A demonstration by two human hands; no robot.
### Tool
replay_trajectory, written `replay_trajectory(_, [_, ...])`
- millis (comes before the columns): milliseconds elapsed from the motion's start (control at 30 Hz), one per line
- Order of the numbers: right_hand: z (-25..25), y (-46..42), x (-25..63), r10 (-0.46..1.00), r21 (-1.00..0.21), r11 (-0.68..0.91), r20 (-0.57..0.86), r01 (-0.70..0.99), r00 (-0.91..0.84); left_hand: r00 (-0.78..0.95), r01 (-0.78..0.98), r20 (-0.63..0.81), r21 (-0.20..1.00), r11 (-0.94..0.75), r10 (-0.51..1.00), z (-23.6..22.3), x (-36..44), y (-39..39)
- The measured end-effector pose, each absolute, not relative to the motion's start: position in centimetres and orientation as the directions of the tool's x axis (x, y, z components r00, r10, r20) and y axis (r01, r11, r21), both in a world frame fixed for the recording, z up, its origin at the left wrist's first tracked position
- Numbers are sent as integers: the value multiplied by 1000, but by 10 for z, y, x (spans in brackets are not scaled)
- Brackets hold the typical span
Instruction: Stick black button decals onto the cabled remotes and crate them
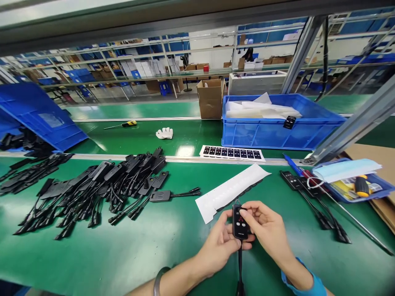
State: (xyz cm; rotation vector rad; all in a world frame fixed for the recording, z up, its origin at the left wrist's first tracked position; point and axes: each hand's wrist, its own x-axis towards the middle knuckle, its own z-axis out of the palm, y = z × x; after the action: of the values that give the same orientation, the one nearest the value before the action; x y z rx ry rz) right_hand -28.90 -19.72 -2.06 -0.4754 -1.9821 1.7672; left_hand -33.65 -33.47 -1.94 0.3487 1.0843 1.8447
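A black cabled controller (239, 228) with small buttons on its face stands upright between my hands, its cable hanging toward me. My left hand (220, 240) is closed around its left side and lower end. With the thumb on its upper face and the fingers behind its right edge, my right hand (265, 226) grips it too. Just beyond lies a white backing sheet (231, 191), tilted, with dark labels along its far edge. A strip of black labels (233, 153) rests farther back. To the left, one controller (160, 196) lies apart from a large pile (101, 181) of similar ones.
A blue bin (271, 133) holding white sheets stands behind, beside a cardboard box (211, 98). On the right are several controllers (291, 181), a long metal rod (358, 218) and a blue tray (379, 185). A screwdriver (128, 123) and white glove (164, 133) lie at the back.
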Motion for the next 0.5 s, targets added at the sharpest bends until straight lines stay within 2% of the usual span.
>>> replay_trajectory(500, [-22,-198,-289,541,-991,136,64,12,-838,-512,-514,-145,841,-167,847,-23,-335,-335])
